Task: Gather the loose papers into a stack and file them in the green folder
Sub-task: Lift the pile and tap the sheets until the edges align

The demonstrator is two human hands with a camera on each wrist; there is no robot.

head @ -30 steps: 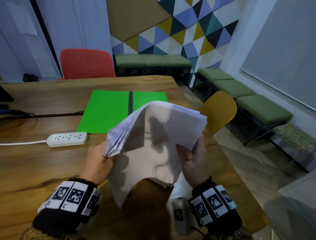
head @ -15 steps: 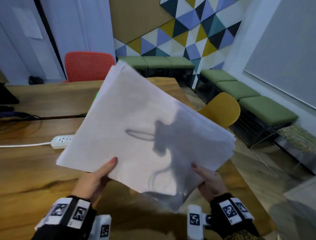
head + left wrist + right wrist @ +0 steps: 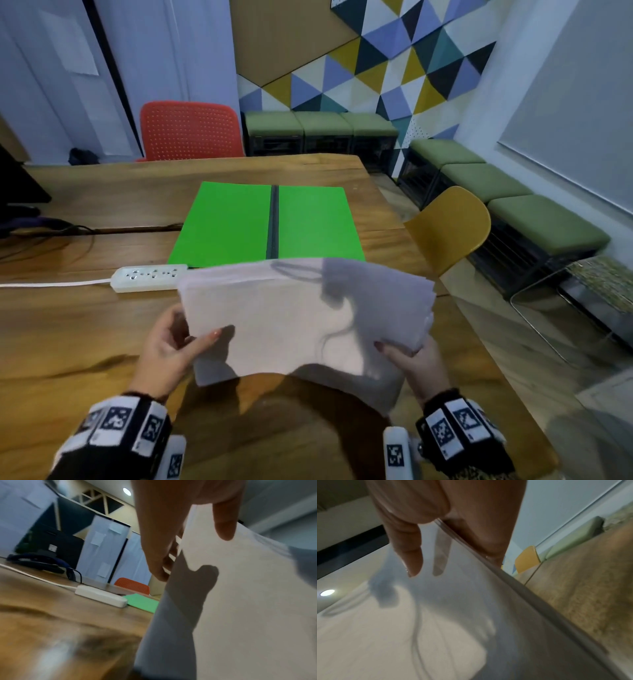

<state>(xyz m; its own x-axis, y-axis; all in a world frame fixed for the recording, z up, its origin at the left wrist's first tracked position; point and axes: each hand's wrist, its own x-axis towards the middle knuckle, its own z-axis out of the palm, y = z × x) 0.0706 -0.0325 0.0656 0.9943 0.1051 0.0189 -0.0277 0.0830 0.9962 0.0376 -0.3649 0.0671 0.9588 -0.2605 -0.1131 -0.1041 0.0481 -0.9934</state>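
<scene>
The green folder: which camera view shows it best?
The head view: the green folder lies open on the table, both halves visible. The left wrist view shows only one blurred corner; the right wrist view shows none.

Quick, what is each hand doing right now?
Left hand: holding the paper stack by its left edge.
Right hand: holding the same stack by its right edge.

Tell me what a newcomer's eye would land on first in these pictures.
First, the bright green folder, lying open and flat in the middle of the wooden table. Next, the stack of white papers held above the table's near edge, the left hand gripping its left side and the right hand its right. Behind the table, the orange chair and the colourful triangle wall panel stand out.
</scene>
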